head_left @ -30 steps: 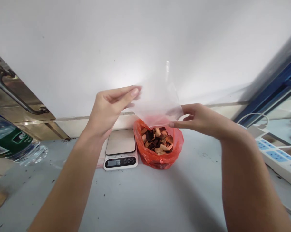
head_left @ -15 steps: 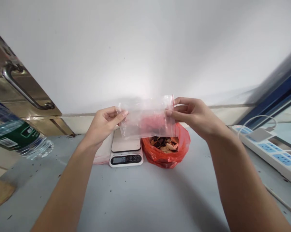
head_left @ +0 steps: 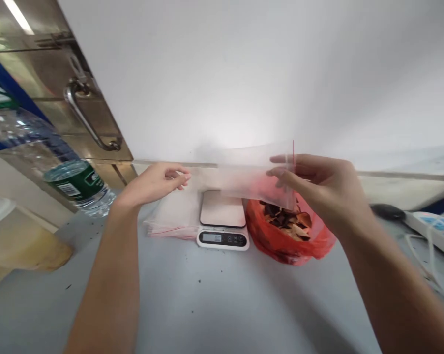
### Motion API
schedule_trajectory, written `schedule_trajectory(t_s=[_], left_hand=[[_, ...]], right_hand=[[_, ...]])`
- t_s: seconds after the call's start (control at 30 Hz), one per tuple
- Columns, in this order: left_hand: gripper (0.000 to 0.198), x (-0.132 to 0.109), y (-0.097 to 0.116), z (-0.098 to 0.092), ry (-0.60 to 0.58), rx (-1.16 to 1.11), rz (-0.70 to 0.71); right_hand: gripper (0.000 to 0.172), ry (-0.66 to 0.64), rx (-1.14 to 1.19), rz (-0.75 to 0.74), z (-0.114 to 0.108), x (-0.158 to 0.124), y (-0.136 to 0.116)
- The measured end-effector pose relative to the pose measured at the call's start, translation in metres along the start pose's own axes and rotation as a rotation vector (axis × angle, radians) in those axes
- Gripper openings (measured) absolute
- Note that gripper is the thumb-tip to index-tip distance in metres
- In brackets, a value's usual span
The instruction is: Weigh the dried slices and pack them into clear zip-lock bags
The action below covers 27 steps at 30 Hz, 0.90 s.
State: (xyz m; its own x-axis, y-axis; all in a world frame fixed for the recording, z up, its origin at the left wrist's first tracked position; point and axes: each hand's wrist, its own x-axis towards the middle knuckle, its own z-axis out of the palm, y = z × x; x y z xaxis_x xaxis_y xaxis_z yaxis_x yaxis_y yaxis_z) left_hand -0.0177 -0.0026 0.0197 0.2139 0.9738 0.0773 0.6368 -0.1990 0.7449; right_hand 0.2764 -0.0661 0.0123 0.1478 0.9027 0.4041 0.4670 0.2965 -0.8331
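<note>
My right hand (head_left: 310,177) holds a clear zip bag (head_left: 247,172) by its red-lined end, fingers and thumb on either side of the plastic. The bag hangs flat and blurred above a white digital kitchen scale (head_left: 222,211). To its left is my left hand (head_left: 161,182), fingers loosely curled and seemingly apart from the bag. Below that hand lies a stack of clear zip bags (head_left: 173,214) with red seal lines, beside the scale. Right of the scale sits an open red plastic bag (head_left: 269,246) containing dried, peel-like pieces (head_left: 288,221) in brown and black.
A large water bottle (head_left: 77,182) with a green label tilts into view at left, near a lidded, yellowish translucent container (head_left: 18,236). At right are a white power strip (head_left: 435,228), cables and a black object (head_left: 387,212). A white wall (head_left: 222,73) rises behind.
The view has swung left, revealing more of the bag stack and container. My left hand has come away from the zip bag's left end; my right hand still holds its zip end.
</note>
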Motion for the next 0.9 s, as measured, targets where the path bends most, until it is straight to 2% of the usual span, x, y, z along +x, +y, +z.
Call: schedule_trajectory(t_s=[0.1, 0.2, 0.27, 0.33, 0.4, 0.53, 0.63, 0.73, 0.8, 0.9], left_hand=[[0.049, -0.003, -0.031, -0.018, -0.096, 0.076, -0.256], [0.058, -0.006, -0.058, -0.028, -0.161, 0.047, -0.465], [0.061, -0.009, -0.071, -0.032, -0.174, 0.008, -0.553], [0.061, -0.013, -0.080, -0.033, -0.175, -0.053, -0.584], [0.061, -0.016, -0.086, -0.033, -0.184, -0.136, -0.574], [0.060, -0.018, -0.092, -0.034, -0.244, -0.232, -0.506], [0.055, -0.013, -0.096, -0.034, -0.279, -0.094, -0.430], [0.043, -0.005, -0.096, -0.032, -0.237, 0.108, -0.273], [0.037, 0.001, -0.093, -0.026, -0.226, 0.149, -0.177], [0.038, 0.009, -0.086, -0.013, -0.292, 0.115, -0.108]], right_hand=[[0.026, 0.017, -0.120, -0.128, 0.029, -0.004, -0.012], [0.025, -0.055, -0.227, -0.415, 0.068, -0.005, -0.023], [0.027, -0.145, -0.294, -0.657, 0.098, -0.007, -0.025], [0.032, -0.255, -0.403, -0.780, 0.129, -0.014, -0.023], [0.031, -0.369, -0.539, -0.794, 0.156, -0.025, -0.017], [0.028, -0.575, -0.714, -0.635, 0.188, -0.049, -0.002], [0.044, -0.664, -0.686, -0.572, 0.194, -0.059, 0.004], [0.051, -0.717, -0.646, -0.537, 0.195, -0.061, 0.006], [0.050, -0.747, -0.637, -0.513, 0.196, -0.061, 0.006], [0.043, -0.763, -0.631, -0.509, 0.197, -0.062, 0.008]])
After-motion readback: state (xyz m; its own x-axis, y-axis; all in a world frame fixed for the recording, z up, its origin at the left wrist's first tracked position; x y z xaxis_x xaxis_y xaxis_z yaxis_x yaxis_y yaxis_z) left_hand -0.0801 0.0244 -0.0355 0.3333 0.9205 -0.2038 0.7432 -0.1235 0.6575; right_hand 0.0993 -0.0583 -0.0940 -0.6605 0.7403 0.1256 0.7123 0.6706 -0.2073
